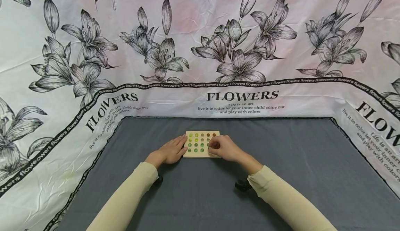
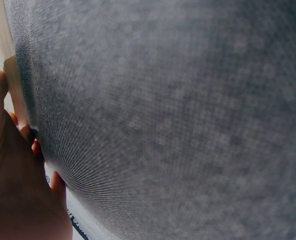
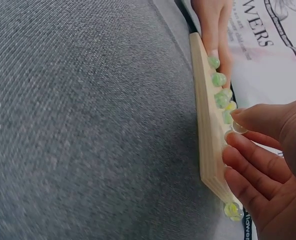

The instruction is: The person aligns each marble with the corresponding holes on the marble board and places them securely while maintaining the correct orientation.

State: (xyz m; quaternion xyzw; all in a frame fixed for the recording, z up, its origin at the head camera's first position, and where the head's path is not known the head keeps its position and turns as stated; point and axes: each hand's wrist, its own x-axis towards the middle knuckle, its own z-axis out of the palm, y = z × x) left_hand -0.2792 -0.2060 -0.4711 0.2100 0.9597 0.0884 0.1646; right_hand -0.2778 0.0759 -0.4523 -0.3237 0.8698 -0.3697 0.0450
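A pale wooden board (image 1: 199, 155) with rows of glass marbles set in it lies on the grey cloth. My left hand (image 1: 170, 150) rests flat at the board's left edge, fingers fairly straight and touching its side. Over the board's right part, my right hand (image 1: 226, 148) pinches a clear marble (image 3: 240, 128) between thumb and index finger, right above the board's surface. The other fingers of that hand are loosely bent. Green marbles (image 3: 218, 79) line the near side, and a yellow-green marble (image 3: 233, 211) shows below the fingers at the board's end.
Grey cloth (image 1: 200, 196) covers the tabletop around the board. A white cloth printed with flowers (image 1: 240, 64) rises behind it and along both sides. Dark wrist devices (image 1: 243, 185) show beneath the sleeves.
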